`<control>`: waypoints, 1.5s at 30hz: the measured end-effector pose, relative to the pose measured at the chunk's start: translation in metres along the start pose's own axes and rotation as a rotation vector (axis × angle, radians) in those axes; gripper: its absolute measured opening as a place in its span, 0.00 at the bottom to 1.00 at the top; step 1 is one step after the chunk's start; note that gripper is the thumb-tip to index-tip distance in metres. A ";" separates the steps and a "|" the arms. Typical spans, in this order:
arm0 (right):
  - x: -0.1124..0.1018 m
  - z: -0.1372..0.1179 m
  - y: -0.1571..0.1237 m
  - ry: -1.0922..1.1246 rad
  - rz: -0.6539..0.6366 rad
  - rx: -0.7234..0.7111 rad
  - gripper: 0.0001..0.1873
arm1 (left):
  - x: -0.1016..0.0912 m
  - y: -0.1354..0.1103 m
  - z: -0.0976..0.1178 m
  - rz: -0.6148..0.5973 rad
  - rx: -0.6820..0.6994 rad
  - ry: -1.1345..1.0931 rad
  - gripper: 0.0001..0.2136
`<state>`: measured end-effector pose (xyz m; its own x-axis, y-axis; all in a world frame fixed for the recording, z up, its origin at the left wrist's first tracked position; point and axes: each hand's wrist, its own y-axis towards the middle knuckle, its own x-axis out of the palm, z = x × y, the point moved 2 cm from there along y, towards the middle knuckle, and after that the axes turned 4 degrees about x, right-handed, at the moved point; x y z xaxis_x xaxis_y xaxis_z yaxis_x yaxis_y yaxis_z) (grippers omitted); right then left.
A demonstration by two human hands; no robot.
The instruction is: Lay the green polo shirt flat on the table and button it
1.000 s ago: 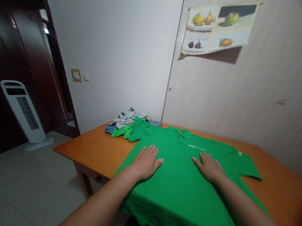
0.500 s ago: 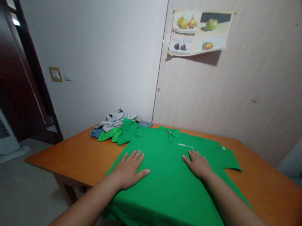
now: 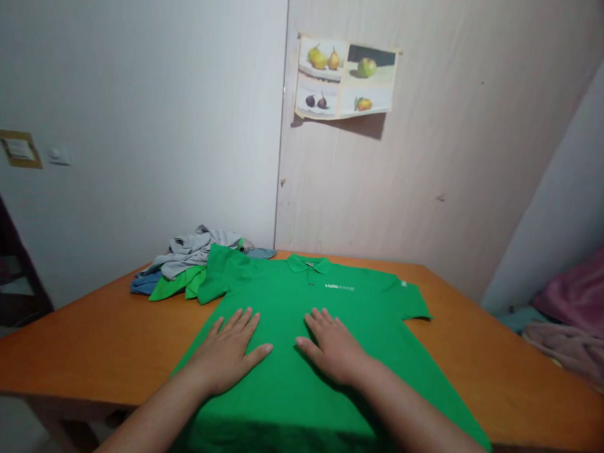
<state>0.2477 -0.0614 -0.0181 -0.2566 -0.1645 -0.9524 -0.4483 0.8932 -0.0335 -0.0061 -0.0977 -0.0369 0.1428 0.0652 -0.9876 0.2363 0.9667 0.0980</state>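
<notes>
A green polo shirt [image 3: 280, 379] lies spread face up, its collar toward the wall and its lower part hanging over the table's near edge. White lettering shows on its chest, and a small white mark on the right-hand sleeve. Flat on the shirt's left side rests my left hand [image 3: 229, 350], fingers spread and thumb pointing inward. My right hand [image 3: 331, 348] lies palm down near the middle of the shirt, below the lettering, with its fingers extended. Neither hand grips the cloth.
Crumpled grey, blue and green clothes [image 3: 188, 255] are heaped at the table's back left, touching the shirt's sleeve. The orange-brown table [image 3: 101, 344] meets a wall with a fruit picture sheet [image 3: 346, 81]. Pink fabric [image 3: 584, 292] is piled at the far right.
The view has turned to the right, bringing the pink fabric in. My right hand has slid inward across the shirt, closer to my left hand, which stays flat on the left side.
</notes>
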 end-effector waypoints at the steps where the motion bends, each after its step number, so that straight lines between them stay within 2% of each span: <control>1: 0.003 -0.006 -0.006 0.006 -0.009 -0.020 0.46 | 0.001 0.001 -0.001 0.001 -0.003 0.006 0.41; 3: 0.007 -0.007 -0.014 0.006 -0.014 -0.016 0.46 | 0.001 0.002 -0.001 -0.001 -0.004 0.016 0.42; 5: 0.006 0.006 -0.020 -0.004 -0.003 0.034 0.46 | 0.001 0.002 -0.001 -0.010 -0.006 0.022 0.42; 15: -0.007 0.129 -0.057 -0.148 0.122 0.375 0.46 | -0.002 0.002 0.000 -0.023 -0.006 0.019 0.42; 19: -0.009 0.162 -0.066 -0.194 0.156 0.462 0.43 | 0.000 0.002 -0.001 -0.011 0.003 0.008 0.42; 22: -0.011 0.159 -0.067 -0.222 0.181 0.502 0.41 | -0.003 0.000 0.001 -0.012 -0.002 -0.001 0.42; 24: -0.010 0.141 -0.066 -0.220 0.190 0.495 0.42 | -0.004 0.000 0.003 -0.016 -0.005 -0.005 0.42; 29: 0.004 0.069 -0.064 -0.122 0.166 0.205 0.44 | -0.003 -0.001 0.003 -0.011 0.009 -0.010 0.42; 32: 0.015 0.048 -0.065 -0.082 0.121 0.115 0.44 | -0.002 -0.002 0.002 -0.016 0.008 -0.009 0.42; 35: 0.021 0.057 -0.069 -0.096 0.114 0.142 0.44 | -0.003 -0.003 0.003 -0.025 0.008 -0.016 0.42; 41: 0.021 0.105 -0.082 -0.164 0.173 0.243 0.43 | -0.006 -0.005 0.005 -0.021 0.002 -0.034 0.42; 45: 0.020 0.129 -0.090 -0.208 0.207 0.302 0.43 | -0.005 -0.004 0.005 -0.025 0.005 -0.040 0.42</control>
<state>0.3929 -0.0908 -0.0729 -0.1231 0.0915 -0.9882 -0.1266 0.9862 0.1071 -0.0032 -0.1033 -0.0313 0.1750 0.0312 -0.9841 0.2450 0.9667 0.0742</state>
